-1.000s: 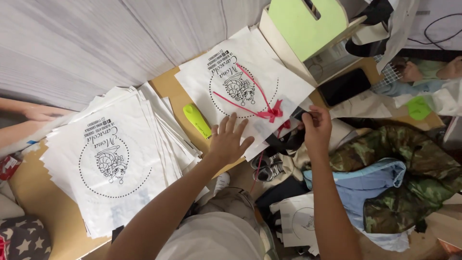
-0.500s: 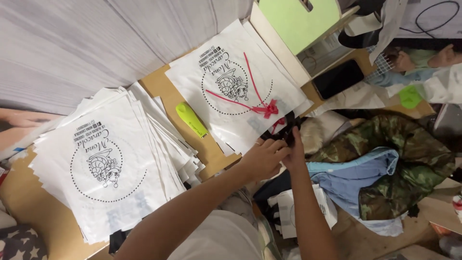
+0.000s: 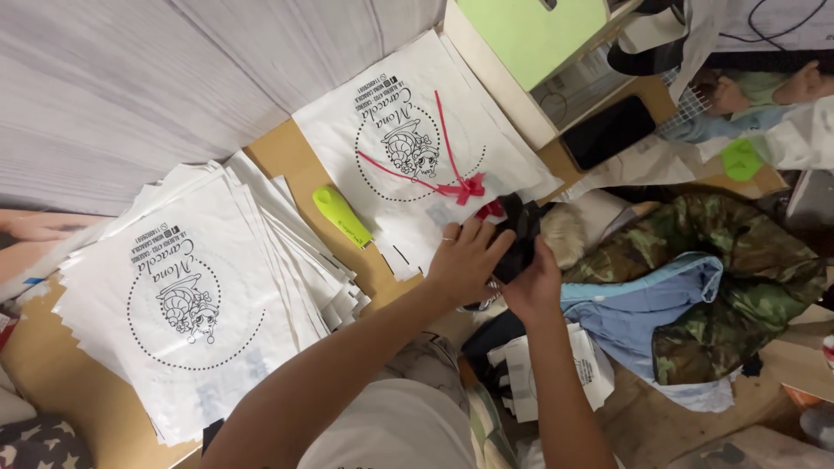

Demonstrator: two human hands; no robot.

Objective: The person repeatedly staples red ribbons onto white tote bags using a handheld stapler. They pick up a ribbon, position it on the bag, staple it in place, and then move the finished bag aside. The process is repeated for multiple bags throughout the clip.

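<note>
**Both hands on a black cloth at the table edge**

Fingers (image 3: 473, 236) of the left hand (image 3: 465, 260) are curled narrow over a small black fabric item (image 3: 521, 234), ring visible on one finger. Right hand (image 3: 532, 282) grips the same black fabric item from below, thumb up along its side. Item sits between the two hands, just off the lower corner of a white printed paper bag with a red ribbon bow (image 3: 426, 148); a bit of red shows at the top of the fabric, touching or overlapping the bag edge, can't tell which.

Around it:
- lime-green plastic utility knife (image 3: 341, 214) on the brown cardboard-coloured tabletop (image 3: 287, 156), between the ribboned bag and a fanned stack of white printed paper bags (image 3: 195, 295)
- black smartphone (image 3: 608, 132) lying flat beyond the bag, near a light-green box panel (image 3: 543, 30)
- camouflage-pattern garment (image 3: 738, 260) with a light-blue cloth (image 3: 643, 304) on it, beside the right hand
- another person's forearm (image 3: 39, 227) at the far left edge
</note>
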